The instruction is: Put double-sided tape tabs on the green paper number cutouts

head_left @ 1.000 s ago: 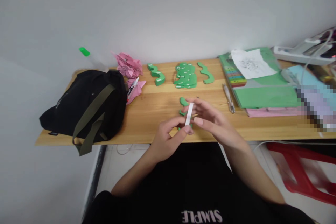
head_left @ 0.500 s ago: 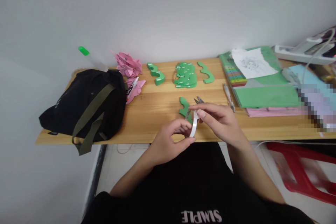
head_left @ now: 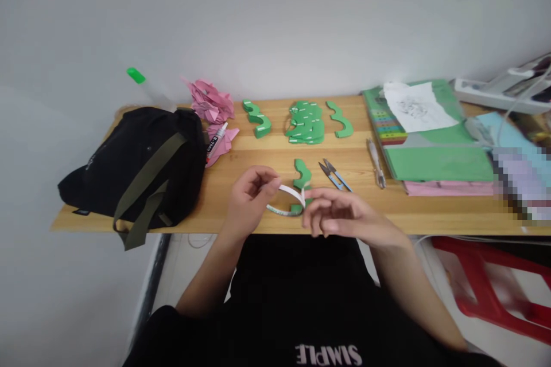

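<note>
My left hand (head_left: 251, 198) pinches one end of a thin white strip of tape (head_left: 289, 192) near the desk's front edge. My right hand (head_left: 340, 217) pinches the strip's other end, so it stretches between both hands. Under the strip lies a ring that looks like the tape roll (head_left: 284, 210). A green curved cut-out (head_left: 302, 174) sits just behind the hands, and small snips (head_left: 333, 174) lie to its right.
A black bag (head_left: 138, 166) fills the wooden desk's (head_left: 258, 166) left end, with pink crumpled paper (head_left: 210, 104) and a glue tube (head_left: 214, 143) beside it. More green cut-outs (head_left: 305, 123) lie at the back. A pen (head_left: 376, 163), green folders (head_left: 430, 149) and a red stool (head_left: 495, 281) are to the right.
The hands held the white roll together upright; now they have moved apart, left hand going left, with a strip of tape drawn out between them. The snips are now uncovered.
</note>
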Tool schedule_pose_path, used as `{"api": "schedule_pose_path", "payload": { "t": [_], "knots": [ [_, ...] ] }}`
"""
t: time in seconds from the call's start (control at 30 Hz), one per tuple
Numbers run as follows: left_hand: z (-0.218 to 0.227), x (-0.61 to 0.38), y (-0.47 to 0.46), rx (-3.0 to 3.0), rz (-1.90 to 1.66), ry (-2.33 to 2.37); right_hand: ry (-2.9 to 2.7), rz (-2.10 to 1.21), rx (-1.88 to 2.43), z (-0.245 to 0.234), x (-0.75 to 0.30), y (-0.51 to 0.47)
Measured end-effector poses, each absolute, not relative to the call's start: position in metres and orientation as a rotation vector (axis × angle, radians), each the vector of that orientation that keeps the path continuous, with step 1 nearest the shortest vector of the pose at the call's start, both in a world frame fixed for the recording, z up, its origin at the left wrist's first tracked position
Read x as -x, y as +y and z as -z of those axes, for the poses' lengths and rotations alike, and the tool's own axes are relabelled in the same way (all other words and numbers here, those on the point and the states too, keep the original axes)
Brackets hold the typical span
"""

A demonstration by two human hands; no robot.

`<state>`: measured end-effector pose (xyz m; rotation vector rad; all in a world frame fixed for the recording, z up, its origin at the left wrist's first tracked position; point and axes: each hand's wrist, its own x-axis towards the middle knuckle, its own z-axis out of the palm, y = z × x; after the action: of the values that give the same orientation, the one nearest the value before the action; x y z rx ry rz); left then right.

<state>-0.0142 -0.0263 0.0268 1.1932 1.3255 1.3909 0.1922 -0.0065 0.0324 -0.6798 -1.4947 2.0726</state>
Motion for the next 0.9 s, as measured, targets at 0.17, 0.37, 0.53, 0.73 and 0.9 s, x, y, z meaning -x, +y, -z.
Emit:
{"api": "schedule_pose_path", "payload": {
  "t": [0.17, 0.37, 0.53, 0.73, 0.9],
  "knots": [
    [-0.017, 0.005, -0.02, -1.085, -1.366, 1.238, -1.507, -1.934, 0.919, -0.034, -0.181, -0.014],
    [-0.017, -0.001, -0.037, -1.316, -1.386, 1.082, -1.336, -1.926, 0.941, -0.031, -0.179, -0.014],
    [-0.022, 0.001, -0.045, -1.601, -1.34, 0.994, -1.212, -1.915, 0.959, -0.031, -0.176, -0.014],
    [-0.028, -0.002, -0.039, -1.802, -1.322, 1.068, -1.241, -1.924, 0.946, -0.03, -0.171, -0.015],
    [-0.026, -0.002, -0.038, -1.568, -1.264, 1.007, -1.419, -1.856, 0.934, -0.031, -0.18, -0.011]
  ]
}}
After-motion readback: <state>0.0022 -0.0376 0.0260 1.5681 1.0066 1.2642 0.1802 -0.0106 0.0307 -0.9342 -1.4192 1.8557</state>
